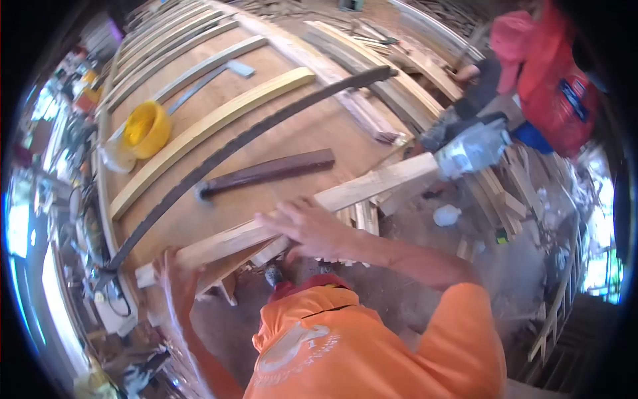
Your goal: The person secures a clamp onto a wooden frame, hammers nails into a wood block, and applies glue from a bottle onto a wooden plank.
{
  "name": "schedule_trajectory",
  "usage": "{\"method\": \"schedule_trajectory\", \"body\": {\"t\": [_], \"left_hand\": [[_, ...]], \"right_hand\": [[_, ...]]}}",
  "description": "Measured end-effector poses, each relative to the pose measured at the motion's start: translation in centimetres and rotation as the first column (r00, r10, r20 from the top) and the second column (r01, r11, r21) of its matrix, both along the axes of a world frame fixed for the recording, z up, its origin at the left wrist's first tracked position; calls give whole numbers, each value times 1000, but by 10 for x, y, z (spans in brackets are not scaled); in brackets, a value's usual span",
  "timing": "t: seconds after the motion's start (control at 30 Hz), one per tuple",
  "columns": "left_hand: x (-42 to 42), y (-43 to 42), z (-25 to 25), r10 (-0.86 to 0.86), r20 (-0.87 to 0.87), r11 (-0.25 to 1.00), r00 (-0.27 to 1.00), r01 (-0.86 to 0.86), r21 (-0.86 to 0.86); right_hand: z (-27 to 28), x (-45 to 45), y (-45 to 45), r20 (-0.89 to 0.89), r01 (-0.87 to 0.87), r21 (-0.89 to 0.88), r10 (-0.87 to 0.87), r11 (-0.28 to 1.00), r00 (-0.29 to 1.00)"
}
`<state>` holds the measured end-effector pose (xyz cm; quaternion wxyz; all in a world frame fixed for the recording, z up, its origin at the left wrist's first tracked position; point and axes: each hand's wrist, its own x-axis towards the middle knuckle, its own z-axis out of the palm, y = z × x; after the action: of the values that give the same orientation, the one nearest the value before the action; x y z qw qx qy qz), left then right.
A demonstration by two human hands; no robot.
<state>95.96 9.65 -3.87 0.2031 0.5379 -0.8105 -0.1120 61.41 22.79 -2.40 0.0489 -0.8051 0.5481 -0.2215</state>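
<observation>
A pale squared wooden beam [379, 183] lies slantwise in front of me, across the near side of the plywood-faced frame [359, 143]. My left hand [176, 271] is closed round the beam near its left end, its fingers partly hidden. My right hand [311, 227] lies over the middle of the beam, fingers spread and stretched out, the thumb side below the beam's near edge. Just beyond the beam, a dark brown wooden piece [269, 173] rests on the plywood. Behind it, a long dark strip with a notched edge [226, 149] runs across the frame.
A yellow tub [147, 130] stands on the frame's left side, near a yellowish batten [212, 136] and a try square [240, 68]. At the right are a clear plastic bottle [472, 149], a red bag [555, 80] and another person's arm [468, 73]. Timber offcuts litter the floor.
</observation>
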Motion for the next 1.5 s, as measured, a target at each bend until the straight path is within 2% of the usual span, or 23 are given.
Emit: {"method": "schedule_trajectory", "body": {"t": [0.07, 0.1, 0.2, 0.27, 0.3, 0.37, 0.4, 0.53, 0.6, 0.67, 0.7, 0.73, 0.8, 0.87, 0.9, 0.97, 1.03, 1.1, 1.13, 1.27, 1.3, 1.37, 1.5], "left_hand": [[5, -4, 5, -63, -57, 986, 996, 71, 152], [8, 2, 4, -90, -102, 992, 991, 98, 78], [-3, 25, 61, -90, 157, 990, 984, 105, -92], [-22, 41, 123, -296, 173, 951, 939, 307, -42], [-30, 48, 140, -255, 166, 963, 953, 265, -41], [-39, 56, 175, -515, 164, 853, 842, 522, -3], [-41, 59, 202, -493, 219, 863, 842, 442, 245], [23, 57, 221, -158, 113, 893, 981, 94, 439], [75, 68, 195, -28, 33, 926, 999, 14, 376], [109, 90, 191, 279, 63, 873, 958, -281, 399], [134, 101, 175, 370, -51, 866, 928, -324, 380], [157, 112, 160, 452, -169, 853, 876, -369, 368], [190, 127, 139, 630, -311, 755, 712, -466, 462], [220, 136, 116, 690, -362, 714, 627, -506, 484], [231, 139, 107, 725, -368, 684, 582, -545, 485], [241, 136, 104, 752, -379, 658, 539, -576, 485], [245, 130, 107, 722, -555, 692, 414, -462, 555], [230, 106, 146, 698, -604, 716, 384, -378, 587], [273, 131, 100, 682, -648, 731, 339, -298, 613], [289, 140, 94, 765, -598, 642, 241, -209, 737], [287, 139, 93, 753, -606, 648, 258, -131, 750], [291, 134, 82, 732, -613, 636, 298, 23, 771], [288, 141, 53, 739, -559, 590, 377, 39, 806]], "right_hand": [[-22, -3, -7, 26, 29, -50, -28, 998, 999], [-16, 1, -7, 2, 22, -47, -21, 999, 1000], [31, 13, -6, -57, -71, -97, 66, 993, 996], [84, 21, -9, -71, -159, -26, 157, 987, 985], [107, 25, -7, -82, -193, 50, 196, 980, 977], [145, 39, -25, -64, -321, 71, 325, 944, 943], [163, 48, -36, -40, -407, 86, 411, 910, 911], [222, 91, -55, -249, -493, -204, 442, 846, 862], [249, 78, -58, 169, -490, -424, 598, 762, 784], [231, 38, -79, 597, -349, -44, 305, 936, 742], [253, 66, -103, 588, -86, 104, 9, 991, 809], [236, 59, -153, 597, -120, 275, -72, 954, 799], [181, 84, -249, 870, -430, 474, -333, 768, 364], [91, 118, -365, 742, -816, 423, -667, 393, 63], [74, 159, -391, 671, -764, 462, -741, 450, -30], [48, 223, -445, 464, -808, 286, -812, 516, -354], [9, 275, -504, 269, -733, 196, -754, 652, -599], [18, 318, -523, 180, -697, 196, -724, 690, -666], [23, 332, -527, 88, -669, 201, -693, 716, -716], [3, 376, -552, 120, -508, 126, -522, 852, -845], [7, 373, -556, -49, -540, 181, -541, 822, -840], [17, 371, -558, -103, -438, 240, -426, 866, -899], [-12, 355, -603, 2, -284, 127, -287, 950, -958]]}}
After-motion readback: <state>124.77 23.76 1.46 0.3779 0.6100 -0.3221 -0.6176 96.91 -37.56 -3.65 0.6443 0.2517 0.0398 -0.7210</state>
